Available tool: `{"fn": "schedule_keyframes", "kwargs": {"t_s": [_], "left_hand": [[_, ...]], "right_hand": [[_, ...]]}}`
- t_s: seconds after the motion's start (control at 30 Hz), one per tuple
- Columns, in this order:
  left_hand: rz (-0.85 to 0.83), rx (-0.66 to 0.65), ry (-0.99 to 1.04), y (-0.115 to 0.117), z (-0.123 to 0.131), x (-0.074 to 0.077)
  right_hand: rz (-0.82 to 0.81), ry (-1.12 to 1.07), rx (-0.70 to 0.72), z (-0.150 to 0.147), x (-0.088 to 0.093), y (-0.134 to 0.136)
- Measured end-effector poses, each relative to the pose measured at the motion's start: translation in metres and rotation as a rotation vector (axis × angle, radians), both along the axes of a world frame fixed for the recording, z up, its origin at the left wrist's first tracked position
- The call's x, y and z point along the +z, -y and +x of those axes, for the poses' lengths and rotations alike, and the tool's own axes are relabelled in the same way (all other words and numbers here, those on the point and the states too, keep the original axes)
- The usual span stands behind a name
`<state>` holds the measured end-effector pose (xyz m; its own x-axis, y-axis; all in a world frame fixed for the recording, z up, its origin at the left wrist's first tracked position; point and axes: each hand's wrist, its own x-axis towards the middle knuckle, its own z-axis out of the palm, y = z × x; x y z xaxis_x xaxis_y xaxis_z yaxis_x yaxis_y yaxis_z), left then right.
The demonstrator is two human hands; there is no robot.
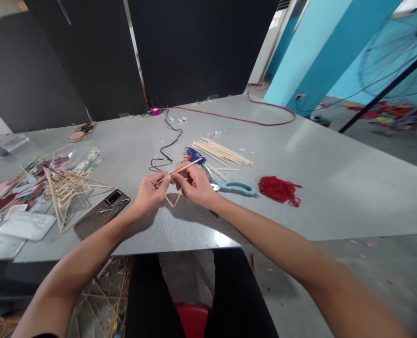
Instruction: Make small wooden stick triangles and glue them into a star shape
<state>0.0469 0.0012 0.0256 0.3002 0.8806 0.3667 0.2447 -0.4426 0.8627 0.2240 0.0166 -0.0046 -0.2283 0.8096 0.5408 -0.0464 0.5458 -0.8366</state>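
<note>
Both of my hands meet above the grey table, fingers closed on a thin wooden stick (195, 162). My left hand (152, 191) pinches its lower left part, and my right hand (196, 184) grips it nearer the middle, so its end sticks out to the upper right. Just below my fingers lies a small triangle of sticks (173, 201). Behind my right hand is a blue glue gun (194, 155), partly hidden. Scissors with light blue handles (238, 188) lie to the right of that hand.
A pile of loose sticks (224, 151) lies beyond my right hand, with red yarn (278, 190) to its right. On the left are a dark phone (101, 213), stick frames (65, 188) and mixed scraps. A black cord (166, 150) winds across the table (335, 188).
</note>
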Motion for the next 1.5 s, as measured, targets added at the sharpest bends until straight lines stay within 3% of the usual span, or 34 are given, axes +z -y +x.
{"fn": "schedule_keyframes", "kwargs": {"t_s": [0.2,0.5,0.67,0.8,1.1,1.3,1.4,1.5], "left_hand": [[-0.004,0.022,-0.003,0.002,0.002,0.0],[-0.092,-0.089,0.095,-0.004,-0.004,-0.004],[-0.146,-0.119,0.162,-0.004,-0.005,-0.006],[-0.187,-0.155,0.196,-0.002,-0.004,-0.005],[-0.295,-0.152,0.309,-0.004,-0.001,-0.004],[-0.422,-0.1,0.401,-0.011,-0.002,-0.007],[-0.437,-0.116,0.401,-0.012,-0.002,-0.007],[-0.469,-0.163,0.394,-0.012,-0.001,-0.007]], "right_hand": [[0.028,-0.032,-0.07,-0.009,-0.007,0.001],[-0.28,-0.312,0.165,-0.014,0.009,0.0],[-0.469,-0.506,0.124,-0.009,0.018,0.002],[-0.476,-0.546,0.091,-0.001,0.021,-0.003],[-0.272,-0.166,0.007,-0.002,0.013,-0.005],[0.061,0.158,-0.168,0.011,0.011,-0.007],[0.243,0.37,-0.187,0.017,0.006,-0.014],[0.324,0.485,-0.186,0.02,0.0,-0.02]]}}
